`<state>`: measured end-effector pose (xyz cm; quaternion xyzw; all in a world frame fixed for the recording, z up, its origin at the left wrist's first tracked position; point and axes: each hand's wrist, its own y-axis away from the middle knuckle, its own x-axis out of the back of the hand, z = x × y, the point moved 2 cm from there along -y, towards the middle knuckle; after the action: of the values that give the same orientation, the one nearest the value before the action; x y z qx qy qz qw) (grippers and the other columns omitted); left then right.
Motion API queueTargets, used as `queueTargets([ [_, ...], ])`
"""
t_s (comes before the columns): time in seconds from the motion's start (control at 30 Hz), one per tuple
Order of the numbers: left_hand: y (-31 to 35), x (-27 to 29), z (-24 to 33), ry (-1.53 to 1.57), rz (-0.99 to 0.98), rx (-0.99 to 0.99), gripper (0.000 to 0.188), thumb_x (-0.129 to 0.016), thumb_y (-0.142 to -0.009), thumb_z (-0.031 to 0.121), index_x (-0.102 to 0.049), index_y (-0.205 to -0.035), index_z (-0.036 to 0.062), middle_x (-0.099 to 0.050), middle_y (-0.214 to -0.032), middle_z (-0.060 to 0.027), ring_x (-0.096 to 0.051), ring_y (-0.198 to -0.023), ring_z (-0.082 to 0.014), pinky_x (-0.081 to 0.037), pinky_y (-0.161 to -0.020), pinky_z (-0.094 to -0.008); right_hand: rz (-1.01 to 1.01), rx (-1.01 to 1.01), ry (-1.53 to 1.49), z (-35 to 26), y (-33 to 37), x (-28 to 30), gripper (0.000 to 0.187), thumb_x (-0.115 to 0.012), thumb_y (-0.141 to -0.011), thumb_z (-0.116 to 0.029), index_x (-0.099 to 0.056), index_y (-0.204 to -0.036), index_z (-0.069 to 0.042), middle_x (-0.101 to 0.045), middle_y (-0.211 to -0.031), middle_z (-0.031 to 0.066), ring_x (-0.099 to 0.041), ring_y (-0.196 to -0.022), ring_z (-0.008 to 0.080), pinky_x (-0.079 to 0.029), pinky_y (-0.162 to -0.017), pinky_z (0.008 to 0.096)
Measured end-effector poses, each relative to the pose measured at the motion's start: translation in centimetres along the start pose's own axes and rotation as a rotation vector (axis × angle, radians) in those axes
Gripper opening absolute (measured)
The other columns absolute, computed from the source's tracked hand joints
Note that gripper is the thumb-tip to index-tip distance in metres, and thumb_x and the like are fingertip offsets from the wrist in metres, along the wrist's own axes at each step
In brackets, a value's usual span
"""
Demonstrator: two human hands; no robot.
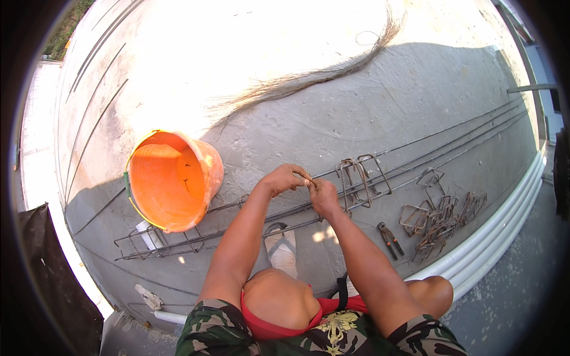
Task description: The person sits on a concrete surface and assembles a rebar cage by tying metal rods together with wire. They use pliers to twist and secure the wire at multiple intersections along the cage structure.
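Observation:
My left hand (288, 180) and my right hand (324, 197) meet over a long cage of rebar (285, 207), fingertips pinched together. Whatever thin thing lies between the fingers is too small to make out. Beneath the hands, long steel bars run from lower left to upper right. Several square wire stirrups (363, 178) are looped round the bars just right of my right hand. A pair of pincers (390, 240) with orange and black handles lies on the concrete, nearer me. Beside it is a tangled heap of loose stirrups (439, 222).
An orange bucket (215, 169) lies tipped toward me at left, by a white cylinder (149, 235) among the bars. A long bundle of thin wire (309, 82) stretches across the concrete beyond. White pipes (499, 237) lie at right; a dark sheet (50, 267) hangs at far left.

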<state>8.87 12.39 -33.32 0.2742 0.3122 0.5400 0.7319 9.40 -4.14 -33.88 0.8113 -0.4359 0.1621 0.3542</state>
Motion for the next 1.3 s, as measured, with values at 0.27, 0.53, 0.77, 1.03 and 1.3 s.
queueTargets([
  [0.27,-0.4,-0.2,-1.0,-0.432,0.124,-0.073,0.026,-0.073,-0.078,0.02,-0.064,-0.094,0.0007,-0.066,-0.084,-0.0118,-0.061,-0.077,-0.0226,-0.049,-0.07,-0.0346,-0.099,0.043,-0.048,0.0,-0.2,0.7,0.022,-0.055,-0.091,-0.02,-0.068,-0.09,-0.001,-0.062,-0.081,0.025,-0.061,-0.078,0.0423,-0.047,-0.067,0.0454],
  [0.53,0.2,-2.1,-1.1,-0.681,0.377,-0.211,0.022,-0.062,-0.081,0.018,-0.063,-0.099,0.0061,-0.065,-0.092,-0.0235,-0.061,-0.089,-0.0423,-0.048,-0.075,-0.0461,-0.118,0.028,0.12,-0.9,-0.8,0.8,0.027,-0.054,-0.09,-0.024,-0.067,-0.084,-0.002,-0.063,-0.083,0.0236,-0.061,-0.081,0.0421,-0.047,-0.071,0.0482],
  [0.77,-0.4,-2.2,-2.9,-0.617,0.375,-0.009,0.042,-0.065,-0.08,0.017,-0.054,-0.119,0.009,-0.066,-0.094,-0.0221,-0.063,-0.091,-0.0362,-0.049,-0.079,-0.0426,0.025,0.089,0.225,-1.7,-0.2,0.5,0.023,-0.058,-0.088,-0.022,-0.066,-0.077,-0.003,-0.064,-0.081,0.0199,-0.061,-0.079,0.0395,-0.048,-0.071,0.0481],
  [1.03,0.4,-1.4,-1.4,0.275,0.431,-0.045,0.061,-0.07,-0.08,0.016,-0.046,-0.133,-0.0004,-0.067,-0.101,-0.0123,-0.061,-0.095,-0.0221,-0.046,-0.085,-0.0337,0.061,0.111,0.217,-1.4,-0.1,0.3,0.022,-0.058,-0.087,-0.02,-0.064,-0.074,-0.003,-0.063,-0.079,0.0192,-0.061,-0.077,0.0392,-0.048,-0.07,0.0485],
  [1.3,-0.4,-0.6,-0.7,0.027,0.413,0.024,0.025,-0.066,-0.079,0.012,-0.069,-0.098,-0.004,-0.069,-0.084,-0.0116,-0.064,-0.078,-0.0165,-0.05,-0.069,-0.0312,0.086,0.15,0.226,-1.7,0.0,0.4,0.024,-0.059,-0.086,-0.02,-0.065,-0.072,-0.002,-0.064,-0.079,0.0203,-0.063,-0.075,0.04,-0.05,-0.069,0.0496],
])
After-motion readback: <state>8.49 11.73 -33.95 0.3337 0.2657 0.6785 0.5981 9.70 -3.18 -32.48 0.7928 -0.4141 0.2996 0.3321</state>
